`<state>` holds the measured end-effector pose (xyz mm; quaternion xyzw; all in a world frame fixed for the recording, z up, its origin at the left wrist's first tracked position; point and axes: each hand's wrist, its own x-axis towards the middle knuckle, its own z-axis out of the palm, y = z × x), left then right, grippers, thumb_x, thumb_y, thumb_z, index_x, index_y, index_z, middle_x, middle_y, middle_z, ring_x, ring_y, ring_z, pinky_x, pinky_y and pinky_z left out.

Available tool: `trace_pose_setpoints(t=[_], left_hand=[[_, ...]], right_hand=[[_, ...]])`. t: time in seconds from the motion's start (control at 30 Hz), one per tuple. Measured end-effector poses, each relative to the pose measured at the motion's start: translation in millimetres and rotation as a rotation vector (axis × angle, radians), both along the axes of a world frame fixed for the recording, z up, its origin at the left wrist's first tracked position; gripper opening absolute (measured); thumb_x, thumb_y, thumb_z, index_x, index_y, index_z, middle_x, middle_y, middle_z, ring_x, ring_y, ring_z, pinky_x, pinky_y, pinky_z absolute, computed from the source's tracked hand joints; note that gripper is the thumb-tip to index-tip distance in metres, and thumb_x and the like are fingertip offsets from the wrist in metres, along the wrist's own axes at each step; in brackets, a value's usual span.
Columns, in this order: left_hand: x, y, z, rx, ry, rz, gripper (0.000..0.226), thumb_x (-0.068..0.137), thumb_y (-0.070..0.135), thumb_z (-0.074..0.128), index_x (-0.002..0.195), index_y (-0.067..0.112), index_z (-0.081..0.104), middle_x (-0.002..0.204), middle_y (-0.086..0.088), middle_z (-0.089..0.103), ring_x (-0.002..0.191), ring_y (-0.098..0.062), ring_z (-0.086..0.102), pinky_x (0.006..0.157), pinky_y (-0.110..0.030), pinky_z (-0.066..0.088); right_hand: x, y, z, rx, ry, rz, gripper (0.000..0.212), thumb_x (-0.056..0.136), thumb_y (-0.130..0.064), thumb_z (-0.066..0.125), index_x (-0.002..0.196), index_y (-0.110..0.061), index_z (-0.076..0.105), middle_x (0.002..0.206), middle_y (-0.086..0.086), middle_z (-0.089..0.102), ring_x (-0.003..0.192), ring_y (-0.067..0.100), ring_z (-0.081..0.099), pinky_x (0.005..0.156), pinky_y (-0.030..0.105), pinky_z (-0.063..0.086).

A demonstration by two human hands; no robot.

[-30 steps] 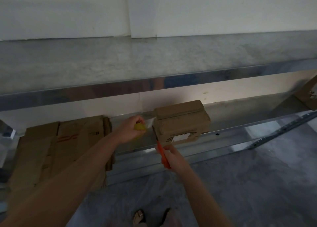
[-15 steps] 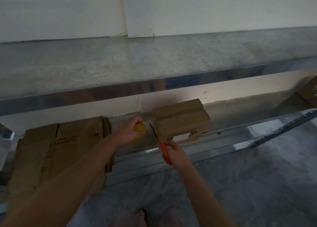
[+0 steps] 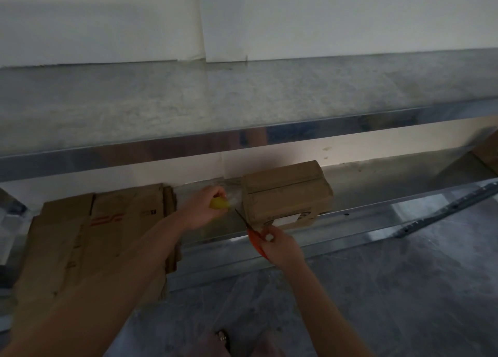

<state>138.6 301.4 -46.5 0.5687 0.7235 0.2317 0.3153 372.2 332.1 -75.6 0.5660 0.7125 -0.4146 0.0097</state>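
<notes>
The left hand [image 3: 200,211] grips a yellow tape roll [image 3: 218,203] beside the cardboard box [image 3: 285,195] on the metal shelf [image 3: 377,211], while the right hand [image 3: 277,244] clasps orange-handled scissors [image 3: 254,240], blade at the box's corner.

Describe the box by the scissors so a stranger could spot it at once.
Start at the lower metal shelf. Right of the flattened cardboard stands a brown box, past the yellow roll and the orange scissors. Unlike the flat sheets, it is assembled and carries a white label.

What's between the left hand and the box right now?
Head view: clear tape, seemingly, stretches from the yellow roll in the left hand to the box, with the scissors blade reaching into that gap.
</notes>
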Motion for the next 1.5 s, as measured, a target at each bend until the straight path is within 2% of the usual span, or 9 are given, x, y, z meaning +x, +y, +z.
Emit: trace_pose_setpoints(t=[0.17, 0.37, 0.5, 0.77, 0.97, 1.1, 1.27, 1.43, 1.5], left_hand=[[3, 0, -8, -0.024, -0.028, 0.033, 0.029, 0.084, 0.021, 0.071, 0.106, 0.025, 0.052, 0.110, 0.000, 0.053, 0.097, -0.017, 0.051, 0.073, -0.027, 0.042], [6, 3, -15, -0.052, -0.037, 0.107, 0.036, 0.080, 0.018, 0.075, 0.107, 0.025, 0.052, 0.110, -0.002, 0.053, 0.096, -0.017, 0.051, 0.073, -0.028, 0.041], [13, 7, -14, -0.039, -0.062, 0.165, 0.035, 0.079, 0.012, 0.077, 0.105, 0.021, 0.054, 0.104, -0.003, 0.056, 0.094, -0.019, 0.054, 0.070, -0.025, 0.042], [40, 9, 4, -0.023, -0.037, 0.329, 0.028, 0.084, 0.006, 0.070, 0.110, 0.007, 0.058, 0.103, -0.008, 0.058, 0.094, -0.023, 0.055, 0.077, -0.029, 0.042], [58, 3, 7, -0.069, -0.038, 0.503, 0.025, 0.085, 0.019, 0.071, 0.106, 0.021, 0.057, 0.096, -0.001, 0.059, 0.086, -0.019, 0.057, 0.068, -0.028, 0.046], [62, -2, 7, -0.068, 0.000, 0.526, 0.023, 0.085, 0.022, 0.071, 0.103, 0.022, 0.058, 0.097, -0.001, 0.061, 0.086, -0.018, 0.059, 0.068, -0.027, 0.047], [61, -5, 6, -0.095, 0.005, 0.516, 0.025, 0.085, 0.021, 0.071, 0.105, 0.023, 0.056, 0.104, -0.004, 0.058, 0.092, -0.023, 0.058, 0.071, -0.029, 0.049], [59, -8, 6, -0.093, -0.012, 0.515, 0.025, 0.085, 0.023, 0.071, 0.106, 0.025, 0.056, 0.107, -0.003, 0.057, 0.094, -0.023, 0.057, 0.070, -0.028, 0.047], [58, -9, 8, -0.086, -0.016, 0.492, 0.024, 0.086, 0.024, 0.070, 0.105, 0.025, 0.057, 0.106, 0.000, 0.057, 0.091, -0.018, 0.056, 0.066, -0.025, 0.045]], right_hand=[[32, -17, 9, 0.284, -0.070, 0.046, 0.052, 0.071, -0.085, 0.039, 0.100, -0.044, 0.049, 0.077, -0.015, 0.065, 0.083, 0.013, 0.067, 0.068, 0.029, 0.049], [105, -15, 23, 0.900, 0.020, -0.004, 0.031, 0.079, -0.063, 0.063, 0.103, -0.044, 0.062, 0.073, -0.019, 0.068, 0.063, 0.005, 0.065, 0.057, 0.018, 0.035], [133, 28, 31, 1.031, -0.025, -0.050, 0.032, 0.079, -0.058, 0.057, 0.104, -0.039, 0.061, 0.068, -0.013, 0.066, 0.056, 0.011, 0.063, 0.058, 0.020, 0.035], [159, 145, 8, 0.676, -0.171, -0.141, 0.036, 0.096, -0.055, 0.045, 0.118, -0.028, 0.050, 0.097, 0.001, 0.070, 0.084, 0.026, 0.068, 0.070, 0.035, 0.047], [159, 203, -25, 0.447, -0.255, -0.144, 0.036, 0.098, -0.040, 0.049, 0.125, -0.016, 0.049, 0.112, 0.009, 0.066, 0.099, 0.032, 0.066, 0.076, 0.038, 0.049], [165, 221, -46, 0.410, -0.267, -0.081, 0.031, 0.099, -0.038, 0.050, 0.117, -0.014, 0.052, 0.109, 0.010, 0.064, 0.096, 0.032, 0.065, 0.073, 0.038, 0.048], [170, 226, -53, 0.359, -0.239, -0.016, 0.038, 0.096, -0.030, 0.054, 0.128, -0.009, 0.050, 0.121, 0.013, 0.057, 0.107, 0.032, 0.060, 0.087, 0.044, 0.053], [176, 219, -46, 0.413, -0.330, 0.078, 0.046, 0.100, -0.039, 0.044, 0.142, -0.021, 0.044, 0.143, 0.006, 0.047, 0.130, 0.030, 0.040, 0.104, 0.046, 0.040], [173, 204, -32, 0.472, -0.215, 0.009, 0.044, 0.100, -0.038, 0.043, 0.140, -0.020, 0.048, 0.142, 0.008, 0.049, 0.130, 0.031, 0.041, 0.104, 0.048, 0.040]])
